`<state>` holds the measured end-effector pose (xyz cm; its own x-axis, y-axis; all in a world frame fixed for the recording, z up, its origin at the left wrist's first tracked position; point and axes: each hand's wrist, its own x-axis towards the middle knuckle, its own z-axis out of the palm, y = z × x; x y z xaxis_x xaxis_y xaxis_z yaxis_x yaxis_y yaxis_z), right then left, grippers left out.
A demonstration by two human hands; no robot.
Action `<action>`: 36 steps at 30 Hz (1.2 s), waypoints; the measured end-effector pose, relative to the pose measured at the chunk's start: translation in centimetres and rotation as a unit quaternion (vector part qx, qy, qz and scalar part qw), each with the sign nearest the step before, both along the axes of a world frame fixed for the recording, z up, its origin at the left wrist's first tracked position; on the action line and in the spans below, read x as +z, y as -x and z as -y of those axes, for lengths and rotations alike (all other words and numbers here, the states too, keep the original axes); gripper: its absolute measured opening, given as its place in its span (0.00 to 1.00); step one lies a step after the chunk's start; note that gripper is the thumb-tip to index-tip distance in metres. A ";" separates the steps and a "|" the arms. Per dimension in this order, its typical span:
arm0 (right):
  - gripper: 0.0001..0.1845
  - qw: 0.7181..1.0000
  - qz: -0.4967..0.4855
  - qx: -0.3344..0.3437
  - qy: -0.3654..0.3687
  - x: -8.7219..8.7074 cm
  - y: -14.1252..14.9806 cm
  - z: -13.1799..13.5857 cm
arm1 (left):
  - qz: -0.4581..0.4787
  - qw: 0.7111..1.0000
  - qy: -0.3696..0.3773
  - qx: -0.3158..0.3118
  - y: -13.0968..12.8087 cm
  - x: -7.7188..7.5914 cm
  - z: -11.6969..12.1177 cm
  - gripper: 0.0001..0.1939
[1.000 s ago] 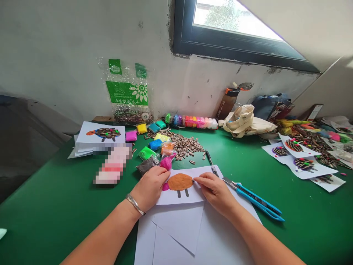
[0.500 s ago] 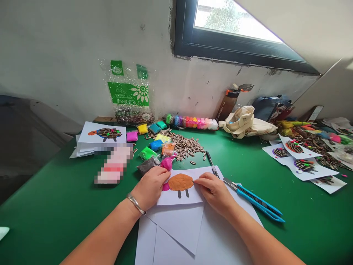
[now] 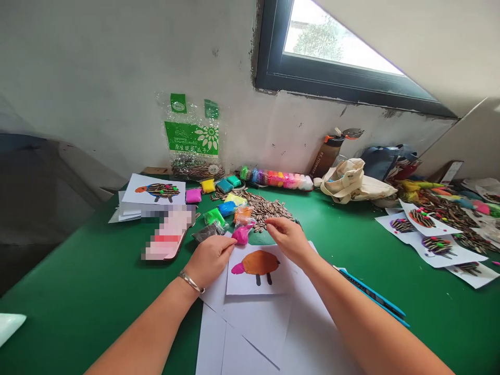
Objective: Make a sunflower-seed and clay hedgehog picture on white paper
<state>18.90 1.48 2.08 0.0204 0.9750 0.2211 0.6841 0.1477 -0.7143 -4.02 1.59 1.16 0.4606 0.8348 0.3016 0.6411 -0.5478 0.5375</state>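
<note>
We start at the left of the green bench (image 3: 66, 271), where a card showing a seed-backed hedgehog (image 3: 154, 189) sits on a small paper stack, facing us and easy to glance at. Just below it, a pixelated patch (image 3: 167, 234) hides whatever lies there. Small packets of modelling clay (image 3: 214, 216) sit in a loose group close to the work, within easy reach. Our left hand (image 3: 209, 260) lies spread, its fingers resting on the edge of a white card (image 3: 281, 281), which seems to pin the card against sliding. Its fingertips stop just short of a pink clay packet (image 3: 241, 235). On the card, an orange clay body (image 3: 258, 262) with a pink clay snout (image 3: 238, 269) lies below and between the hands. Loose striped sunflower seeds (image 3: 269, 208) spread just beyond. Our right hand (image 3: 287, 239) is raised off the card, its fingers bunched toward the seeds and the packet; something small may be pinched there, but we cannot tell from this view. Further right, a blue utility knife (image 3: 371, 297) lies on the bench, and seed-covered cards (image 3: 435, 245) are spread out near the far edge.
</note>
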 end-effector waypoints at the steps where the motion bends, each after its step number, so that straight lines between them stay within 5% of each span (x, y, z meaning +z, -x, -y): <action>1: 0.12 1.000 0.008 0.002 -0.001 0.2 0.5 -1.0 | 0.004 1.000 0.002 0.008 0.1 0.1 -0.1 0.14; 9: 0.11 0.998 0.044 0.034 -0.020 -0.9 3.7 -4.6 | 0.050 0.997 0.025 0.045 0.0 0.3 -0.2 0.12; 19: 0.11 0.996 -0.060 0.009 -0.062 -0.1 2.7 -0.1 | 0.157 0.979 0.091 0.099 -0.3 0.4 0.1 0.24; 23: 0.11 0.981 -0.183 0.032 -0.059 0.3 3.8 1.6 | 0.235 0.949 0.204 0.052 -1.0 0.8 0.7 0.32; 26: 0.11 0.969 -0.240 0.054 -0.036 0.5 4.4 2.2 | 0.262 0.925 0.275 0.016 -1.5 1.4 1.2 0.24; 36: 0.13 0.960 -0.258 0.094 0.061 0.3 3.5 2.6 | 0.255 0.926 0.279 0.015 -1.8 2.6 1.8 0.12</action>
